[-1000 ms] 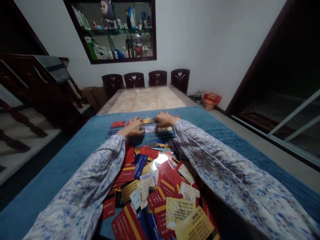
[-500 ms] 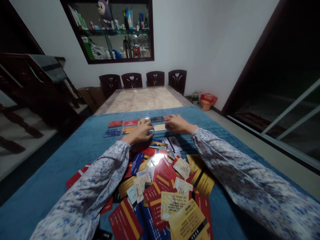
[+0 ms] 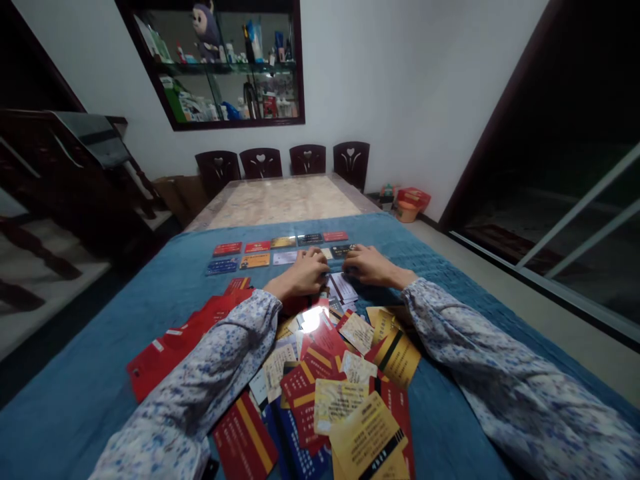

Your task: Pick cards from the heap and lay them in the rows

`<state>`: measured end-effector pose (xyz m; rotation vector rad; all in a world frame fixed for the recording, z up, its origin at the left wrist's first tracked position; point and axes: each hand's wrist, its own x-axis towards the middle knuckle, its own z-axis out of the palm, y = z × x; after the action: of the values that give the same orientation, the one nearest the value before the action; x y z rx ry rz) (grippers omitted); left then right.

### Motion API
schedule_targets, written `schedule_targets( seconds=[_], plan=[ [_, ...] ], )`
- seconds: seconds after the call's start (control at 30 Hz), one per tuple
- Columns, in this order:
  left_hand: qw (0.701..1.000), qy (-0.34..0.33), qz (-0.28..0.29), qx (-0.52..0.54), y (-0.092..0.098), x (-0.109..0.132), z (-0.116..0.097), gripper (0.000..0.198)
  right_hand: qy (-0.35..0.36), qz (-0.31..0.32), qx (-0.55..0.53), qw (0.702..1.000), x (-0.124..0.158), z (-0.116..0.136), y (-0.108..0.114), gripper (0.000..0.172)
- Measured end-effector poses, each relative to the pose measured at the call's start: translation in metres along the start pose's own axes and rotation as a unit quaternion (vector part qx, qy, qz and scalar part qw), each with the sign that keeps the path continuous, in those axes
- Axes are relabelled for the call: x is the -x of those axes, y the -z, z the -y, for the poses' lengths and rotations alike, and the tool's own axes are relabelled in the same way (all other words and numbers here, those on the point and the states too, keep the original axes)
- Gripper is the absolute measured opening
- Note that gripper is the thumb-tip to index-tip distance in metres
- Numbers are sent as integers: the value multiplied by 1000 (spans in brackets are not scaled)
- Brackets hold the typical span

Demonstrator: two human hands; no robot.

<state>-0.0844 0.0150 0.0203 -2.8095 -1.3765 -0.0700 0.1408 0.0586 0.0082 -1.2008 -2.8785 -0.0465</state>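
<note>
My right hand [image 3: 371, 265] is at the right end of the nearer row, its curled fingertips at the edge of a dark card [image 3: 342, 251]. Close by on the left, my left hand [image 3: 306, 272] has bent fingers over the near edge of that row. It partly covers a pale yellow card [image 3: 327, 253]; whether anything is in its fingers is hidden. A white-lilac card [image 3: 285, 258] and an orange card [image 3: 255, 261] lie further left in this row. Below both hands, a heap of mixed cards [image 3: 325, 390] spreads across the blue cloth, overlapping the white striped cards [image 3: 343, 287].
Behind the hands runs a far row with a red card [image 3: 335, 236], a black card [image 3: 311, 239] and a gold card [image 3: 283, 242]. Fanned red cards [image 3: 187, 337] lie left of my left sleeve. The blue cloth [image 3: 450, 320] covers the table's near part. Chairs [image 3: 307, 160] stand behind.
My left hand has moved right, uncovering the gold and white-lilac cards. My right hand has shifted right and nearer to me. The dark card now shows at the nearer row's right end.
</note>
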Motion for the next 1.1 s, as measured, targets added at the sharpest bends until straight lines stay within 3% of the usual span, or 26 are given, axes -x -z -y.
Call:
schedule_targets(
  seconds=[0.2,0.43,0.53,0.7,1.1],
  plan=[
    [1000,-5,2,-21,-2,-3,-17,26,31,2,-18,999,1,-4,-11,34],
    [999,5,26,-22,-8,-5,-24,28,14,-1,-9,1000,2,-1,-14,34],
    [999,0,24,-23,-10,-6,-24,27,-10,-7,7,1000,4,4,-9,33],
    [999,12,26,-30,-10,-8,-23,30,-43,41,9,998,9,14,7,30],
    [999,29,28,-21,-10,-13,-23,28,-94,99,-1,991,14,52,24,49]
  ],
)
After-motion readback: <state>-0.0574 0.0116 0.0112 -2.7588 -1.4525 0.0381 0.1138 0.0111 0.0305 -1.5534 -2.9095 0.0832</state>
